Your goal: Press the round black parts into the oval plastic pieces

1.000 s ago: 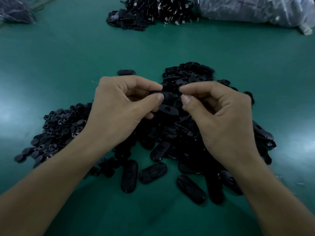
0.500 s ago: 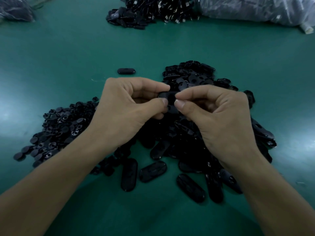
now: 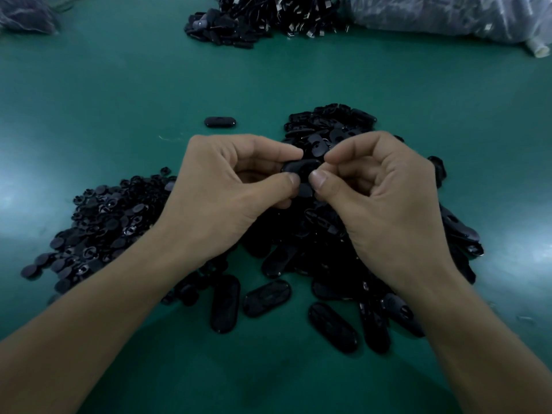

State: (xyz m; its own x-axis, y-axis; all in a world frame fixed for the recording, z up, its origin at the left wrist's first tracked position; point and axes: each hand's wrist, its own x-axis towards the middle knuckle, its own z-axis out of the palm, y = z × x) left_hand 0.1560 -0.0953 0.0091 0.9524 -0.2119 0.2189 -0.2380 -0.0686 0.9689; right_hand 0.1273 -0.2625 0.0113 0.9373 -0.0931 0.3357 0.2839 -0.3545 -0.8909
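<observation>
A black oval plastic piece (image 3: 301,167) is held between both hands above the middle of the table. My left hand (image 3: 227,189) pinches its left end between thumb and forefinger. My right hand (image 3: 376,192) pinches its right end the same way, thumb tips nearly touching. Whether a round part sits in it is hidden by the fingers. A heap of oval pieces (image 3: 343,243) lies under and behind the hands. A heap of small round black parts (image 3: 101,222) lies to the left.
One oval piece (image 3: 220,122) lies alone on the green table (image 3: 89,100) beyond my left hand. A further pile of black parts (image 3: 263,19) sits at the far edge, beside a clear plastic bag (image 3: 448,16). Another bag (image 3: 24,13) is at far left.
The two hands have closed in on each other around the oval piece, thumbs now nearly meeting over it. The piece sits slightly lower in view than before.
</observation>
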